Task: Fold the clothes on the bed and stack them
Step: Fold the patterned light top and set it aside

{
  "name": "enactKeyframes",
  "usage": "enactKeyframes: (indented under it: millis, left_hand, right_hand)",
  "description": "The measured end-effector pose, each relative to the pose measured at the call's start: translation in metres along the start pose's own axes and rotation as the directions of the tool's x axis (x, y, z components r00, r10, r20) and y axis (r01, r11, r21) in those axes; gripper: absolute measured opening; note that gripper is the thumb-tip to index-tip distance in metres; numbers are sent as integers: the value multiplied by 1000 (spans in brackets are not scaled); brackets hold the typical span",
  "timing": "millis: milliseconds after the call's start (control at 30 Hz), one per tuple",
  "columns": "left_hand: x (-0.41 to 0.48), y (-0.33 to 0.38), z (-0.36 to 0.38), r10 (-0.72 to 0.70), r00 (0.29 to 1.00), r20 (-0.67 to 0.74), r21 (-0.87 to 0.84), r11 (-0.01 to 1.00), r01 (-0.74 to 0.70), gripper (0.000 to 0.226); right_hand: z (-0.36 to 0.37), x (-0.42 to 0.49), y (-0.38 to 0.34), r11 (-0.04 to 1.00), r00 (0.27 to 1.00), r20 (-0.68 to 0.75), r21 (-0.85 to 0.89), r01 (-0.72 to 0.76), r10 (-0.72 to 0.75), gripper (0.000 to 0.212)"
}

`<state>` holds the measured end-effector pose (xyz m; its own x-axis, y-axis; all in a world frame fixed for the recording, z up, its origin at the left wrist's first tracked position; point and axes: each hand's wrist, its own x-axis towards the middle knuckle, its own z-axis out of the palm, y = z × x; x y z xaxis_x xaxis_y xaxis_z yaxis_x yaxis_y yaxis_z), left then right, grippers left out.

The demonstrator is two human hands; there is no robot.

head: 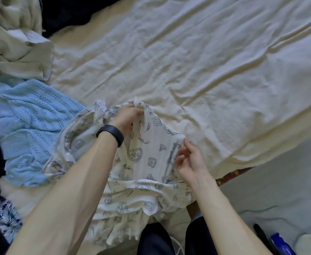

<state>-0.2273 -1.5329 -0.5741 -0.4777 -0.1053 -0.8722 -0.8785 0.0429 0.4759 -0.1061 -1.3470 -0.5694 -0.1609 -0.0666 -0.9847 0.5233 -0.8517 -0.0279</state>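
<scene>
- The white ribbed garment printed with blue-grey motifs (145, 162) lies bunched at the near edge of the bed with a wrinkled cream sheet (215, 70). Its lower part hangs towards the person.
- The left hand (128, 116), with a black wristband (110, 134) on its wrist, grips a gathered piece of the garment's far edge.
- The right hand (188, 161) has a fingertip at the garment's right corner and its other fingers loosely curled. I cannot tell whether it actually pinches the cloth.
- The step in hand looks like spreading the garment flat before the first fold. It would go best with a sure pinch on both corners, an even pull apart, and the cloth laid on the bare sheet ahead.
- The light blue eyelet-knit garment (31, 116) touches it on the left, so lifting clear should avoid dragging that one along.
</scene>
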Motion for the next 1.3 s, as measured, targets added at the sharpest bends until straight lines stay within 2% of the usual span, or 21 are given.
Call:
enactKeyframes:
  millis: [67,167,233,300,367,433,533,633,667,733,767,833,867,933,967,1033,1100,1167,1300]
  left_hand:
    - [5,1,0,10,1000,14,-44,999,-9,14]
    - [11,0,0,22,1000,0,1,1000,-22,10]
    - [12,-3,0,30,999,-13,6,1000,-30,17]
    - [12,-5,-2,46,999,2,1,999,-46,23]
    - [12,-4,-6,46,999,13,10,999,-46,19]
    - [12,-2,-10,49,999,18,-7,999,-49,15]
    - [13,2,-11,92,995,34,29,995,-93,23]
    - [11,2,-10,154,988,35,198,968,-157,19]
    - [7,3,-10,215,976,20,318,925,-210,18]
    - [-10,-3,-12,372,928,-31,611,741,-277,25]
    - [-22,-13,-13,443,893,-72,726,637,-258,30]
    - [-51,-47,-15,535,830,-158,833,524,-179,42]
    - [-66,-70,-14,562,809,-170,852,497,-167,46]
    - [-92,-118,-9,566,813,-138,874,456,-169,55]
    - [-102,-142,-8,564,815,-132,880,445,-165,61]
    - [-115,-185,-10,587,792,-168,874,461,-156,68]
    - [-121,-220,-15,597,766,-239,857,501,-123,69]
    - [-122,-249,-23,574,768,-283,855,514,-69,68]
    - [-105,-278,-48,368,889,-274,859,509,55,69]
  right_hand:
    - [0,5,-6,999,1000,-13,43,0,0,17]
    - [0,12,-3,999,999,-38,-37,26,-27,15]
    - [1,12,3,980,994,-56,-183,82,-93,10]
    - [2,13,6,906,980,-65,-396,149,-190,21]
    - [3,15,3,838,966,-36,-507,203,-256,20]
    - [2,20,-1,869,954,-58,-431,243,-295,11]
    - [-3,24,-1,913,948,-110,-321,250,-298,10]
    - [-1,18,3,830,916,-120,-480,284,-383,14]
    - [1,13,3,752,886,-119,-586,301,-448,18]
    - [4,0,5,482,774,-75,-819,311,-628,28]
    - [6,-7,8,314,702,13,-889,334,-712,29]
    - [15,-25,25,-10,574,325,-875,483,-752,24]
    - [21,-29,37,-173,505,494,-814,554,-708,24]
    - [34,-23,61,-513,398,762,-642,570,-511,37]
    - [41,-14,69,-655,395,840,-539,529,-373,48]
    - [50,12,73,-864,488,867,-319,391,-99,68]
    - [48,45,59,-949,563,825,-128,288,59,73]
    - [43,68,39,-967,562,818,-30,252,121,73]
    - [44,77,38,-982,561,820,6,191,114,77]
